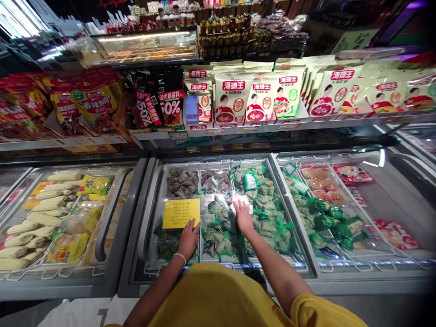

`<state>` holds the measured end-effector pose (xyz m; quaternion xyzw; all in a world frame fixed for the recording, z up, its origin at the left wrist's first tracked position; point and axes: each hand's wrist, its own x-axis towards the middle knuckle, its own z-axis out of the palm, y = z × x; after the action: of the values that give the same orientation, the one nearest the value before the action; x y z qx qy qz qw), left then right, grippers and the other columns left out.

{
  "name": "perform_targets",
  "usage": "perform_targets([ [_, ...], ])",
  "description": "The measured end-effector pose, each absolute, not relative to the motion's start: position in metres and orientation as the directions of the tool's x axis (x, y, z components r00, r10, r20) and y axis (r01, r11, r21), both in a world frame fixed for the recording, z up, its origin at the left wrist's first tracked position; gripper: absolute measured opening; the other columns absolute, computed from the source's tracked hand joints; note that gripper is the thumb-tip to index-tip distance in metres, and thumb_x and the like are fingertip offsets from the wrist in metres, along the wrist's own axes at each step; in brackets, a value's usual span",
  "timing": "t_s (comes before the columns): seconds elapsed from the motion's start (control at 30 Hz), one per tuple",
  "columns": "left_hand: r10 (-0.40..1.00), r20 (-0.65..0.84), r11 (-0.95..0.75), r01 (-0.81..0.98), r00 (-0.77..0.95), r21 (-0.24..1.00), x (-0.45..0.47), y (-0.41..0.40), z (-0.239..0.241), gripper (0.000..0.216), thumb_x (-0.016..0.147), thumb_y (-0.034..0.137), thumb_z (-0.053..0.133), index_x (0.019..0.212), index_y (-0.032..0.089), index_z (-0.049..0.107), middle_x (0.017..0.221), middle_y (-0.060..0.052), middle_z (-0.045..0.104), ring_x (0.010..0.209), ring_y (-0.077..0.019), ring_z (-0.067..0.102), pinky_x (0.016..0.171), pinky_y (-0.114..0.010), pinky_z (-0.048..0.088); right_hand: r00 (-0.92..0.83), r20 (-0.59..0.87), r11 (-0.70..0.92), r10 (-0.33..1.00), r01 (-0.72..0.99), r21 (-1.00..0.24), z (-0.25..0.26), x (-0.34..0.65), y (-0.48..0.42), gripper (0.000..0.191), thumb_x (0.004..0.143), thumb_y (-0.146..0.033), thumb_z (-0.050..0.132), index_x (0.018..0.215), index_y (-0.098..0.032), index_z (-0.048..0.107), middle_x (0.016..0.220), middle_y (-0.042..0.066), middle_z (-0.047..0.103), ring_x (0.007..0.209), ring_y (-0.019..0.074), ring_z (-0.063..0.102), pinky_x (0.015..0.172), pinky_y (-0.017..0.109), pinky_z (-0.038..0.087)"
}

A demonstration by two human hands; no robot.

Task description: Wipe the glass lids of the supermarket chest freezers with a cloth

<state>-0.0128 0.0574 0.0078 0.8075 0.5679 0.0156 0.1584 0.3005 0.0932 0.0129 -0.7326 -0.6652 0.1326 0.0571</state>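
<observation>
- The white cloth [248, 201] is lying on the freezer's glass lid [218, 200], to the right of the yellow notice [181, 213] and slightly above its middle.
- The right hand [244, 219] is covering part of the cloth; its fingers are spreading flat over it. Whether they are also pinching an edge, I cannot tell.
- The left hand [188, 240] is resting at the notice's lower right corner, fingers loosely apart and seemingly holding nothing.
- Green packs [261, 202] are showing through the glass to the right of the notice; corn [51, 206] is lying well to its left.
- Progress (judgement): wiping of the glass is apparently under way, the cloth already bearing on it.
- Done/left: no border between wiped and unwiped glass is showing; reflections are masking the surface, so neither share is standing out.
</observation>
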Motion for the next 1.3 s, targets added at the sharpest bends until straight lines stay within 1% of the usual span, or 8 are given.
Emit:
perform_targets([
  [0.27, 0.899, -0.172, -0.342, 0.89, 0.404, 0.302, -0.025, 0.026, 0.001, 0.066, 0.085, 0.018, 0.052, 0.149, 0.026, 0.038, 0.159, -0.007, 0.033, 0.148, -0.0259, 0.025, 0.119, -0.045, 0.027, -0.434, -0.075, 0.375, 0.898, 0.843, -0.386, -0.021, 0.23, 0.001, 0.063, 0.089, -0.005, 0.039, 0.146, -0.033, 0.045, 0.157, -0.001, 0.037, 0.147, 0.0192, 0.026, 0.119, 0.044, 0.027],
  [0.33, 0.896, -0.183, -0.341, 0.891, 0.404, 0.298, -0.028, 0.017, 0.0, 0.069, 0.083, 0.02, 0.053, 0.15, 0.027, 0.036, 0.159, -0.007, 0.032, 0.149, -0.0258, 0.024, 0.119, -0.045, 0.027, -0.38, -0.106, 0.321, 0.919, 0.876, -0.36, -0.011, 0.267, 0.004, 0.064, 0.088, -0.003, 0.038, 0.145, -0.033, 0.047, 0.156, 0.0, 0.039, 0.146, 0.0187, 0.028, 0.119, 0.045, 0.026],
  [0.43, 0.894, -0.211, -0.332, 0.9, 0.396, 0.283, -0.027, 0.001, 0.001, 0.071, 0.082, 0.018, 0.055, 0.15, 0.025, 0.036, 0.161, -0.008, 0.027, 0.15, -0.0266, 0.02, 0.119, -0.046, 0.027, -0.084, -0.137, 0.041, 0.987, 0.956, -0.29, 0.004, 0.314, 0.007, 0.07, 0.085, 0.0, 0.036, 0.148, -0.031, 0.043, 0.159, 0.002, 0.034, 0.148, 0.0194, 0.024, 0.119, 0.046, 0.024],
  [0.57, 0.892, -0.252, -0.312, 0.915, 0.374, 0.255, -0.024, -0.023, 0.006, 0.073, 0.079, 0.01, 0.057, 0.149, 0.02, 0.038, 0.162, -0.013, 0.024, 0.15, -0.0278, 0.017, 0.119, -0.044, 0.027, 0.148, -0.172, -0.192, 0.974, 0.942, -0.276, 0.002, 0.29, -0.018, 0.07, 0.085, -0.001, 0.033, 0.152, -0.023, 0.036, 0.162, 0.006, 0.025, 0.15, 0.0211, 0.017, 0.12, 0.044, 0.021],
  [0.77, 0.885, -0.316, -0.26, 0.926, 0.341, 0.273, -0.023, -0.058, 0.003, 0.07, 0.078, 0.008, 0.055, 0.146, 0.02, 0.041, 0.161, -0.013, 0.025, 0.15, -0.0274, 0.02, 0.119, -0.045, 0.026, -0.372, -0.151, 0.275, 0.916, 0.855, -0.439, -0.026, 0.22, -0.089, 0.065, 0.087, -0.001, 0.038, 0.147, -0.025, 0.044, 0.159, 0.004, 0.033, 0.149, 0.0195, 0.02, 0.12, 0.043, 0.022],
  [0.83, 0.89, -0.314, -0.247, 0.928, 0.332, 0.281, -0.022, -0.071, -0.002, 0.069, 0.078, 0.009, 0.054, 0.146, 0.019, 0.042, 0.161, -0.013, 0.025, 0.149, -0.0275, 0.021, 0.12, -0.046, 0.024, -0.436, -0.141, 0.332, 0.889, 0.824, -0.46, -0.03, 0.247, -0.107, 0.063, 0.088, -0.002, 0.036, 0.144, -0.027, 0.048, 0.158, 0.002, 0.036, 0.148, 0.0182, 0.024, 0.119, 0.042, 0.026],
  [1.07, 0.901, -0.34, -0.162, 0.937, 0.268, 0.31, -0.019, -0.129, -0.011, 0.064, 0.079, 0.014, 0.054, 0.143, 0.019, 0.046, 0.159, -0.012, 0.03, 0.147, -0.0275, 0.028, 0.119, -0.042, 0.026, -0.046, -0.116, 0.01, 0.992, 0.957, -0.291, -0.033, 0.373, -0.145, 0.069, 0.081, -0.001, 0.034, 0.141, -0.028, 0.052, 0.159, 0.001, 0.035, 0.148, 0.0172, 0.023, 0.117, 0.038, 0.029],
  [1.3, 0.868, -0.406, -0.183, 0.945, 0.285, 0.272, -0.045, -0.157, -0.009, 0.061, 0.083, 0.02, 0.057, 0.143, 0.018, 0.045, 0.157, -0.013, 0.034, 0.144, -0.0272, 0.032, 0.119, -0.039, 0.026, 0.046, -0.149, -0.085, 0.988, 0.96, -0.269, -0.039, 0.306, -0.164, 0.069, 0.078, -0.001, 0.04, 0.147, -0.006, 0.042, 0.16, 0.016, 0.029, 0.149, 0.0289, 0.019, 0.119, 0.043, 0.019],
])
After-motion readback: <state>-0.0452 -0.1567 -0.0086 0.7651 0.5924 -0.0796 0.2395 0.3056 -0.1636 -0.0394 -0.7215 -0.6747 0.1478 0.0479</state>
